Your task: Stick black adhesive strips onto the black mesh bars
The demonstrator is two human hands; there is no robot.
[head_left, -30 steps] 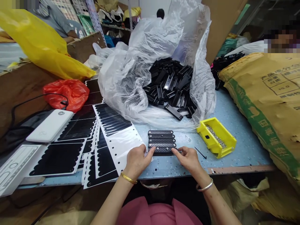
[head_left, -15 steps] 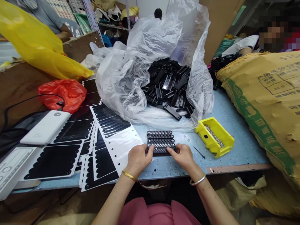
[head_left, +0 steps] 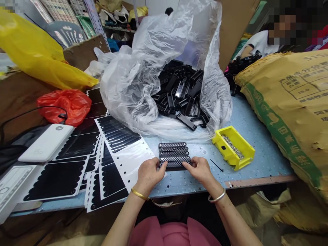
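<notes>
Several black textured strips (head_left: 173,149) lie side by side on the blue table in front of me, with small silvery screws or rivets at their ends. My left hand (head_left: 151,173) closes on the left end of the nearest black strip (head_left: 174,164), its thumb on top. At the right end of that strip, my right hand (head_left: 200,171) presses with its thumb, the fingers curled behind. A yellow parts bin (head_left: 234,147) holding small metal pieces stands to the right. Between it and my right hand lies a thin black hooked tool (head_left: 216,165).
A clear plastic bag (head_left: 128,85) full of black plastic parts (head_left: 179,92) sits behind the strips. Sheets of black stickers (head_left: 56,177), a white power bank (head_left: 46,142) and a red bag (head_left: 65,106) are leftward. A large sack (head_left: 287,95) leans at right; a person sits beyond.
The view has shifted slightly. Both hands stay at the ends of the nearest strip, and the rows of strips behind now sit a little further left relative to it.
</notes>
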